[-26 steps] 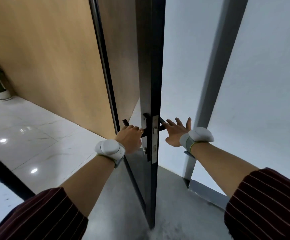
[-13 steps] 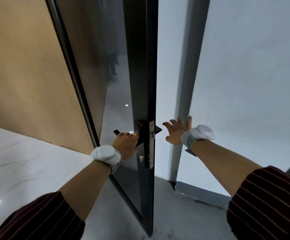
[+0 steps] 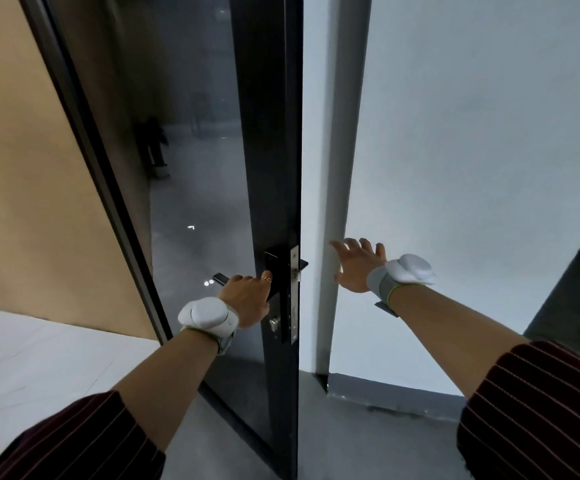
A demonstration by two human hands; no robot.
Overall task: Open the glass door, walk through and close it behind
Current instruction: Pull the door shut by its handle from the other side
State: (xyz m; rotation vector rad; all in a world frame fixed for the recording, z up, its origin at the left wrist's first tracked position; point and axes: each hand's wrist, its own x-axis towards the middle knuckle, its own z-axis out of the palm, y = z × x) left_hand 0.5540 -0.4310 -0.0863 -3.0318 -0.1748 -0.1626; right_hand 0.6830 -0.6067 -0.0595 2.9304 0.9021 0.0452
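The glass door has a black frame and stands ajar, its lock edge facing me. My left hand is closed around the black lever handle on the door's left face. My right hand hovers to the right of the door edge, fingers spread, holding nothing, in front of the grey door jamb. A narrow gap separates the door edge from the jamb. Both wrists carry white bands.
A tan wall panel lies to the left, above a white marble floor. A frosted white wall fills the right side. Grey floor runs below the door. A potted plant shows through the glass.
The door has swung toward the jamb and the gap has narrowed. My left hand has stayed on the handle; my right hand has left the far-side lever and drifted right, open.
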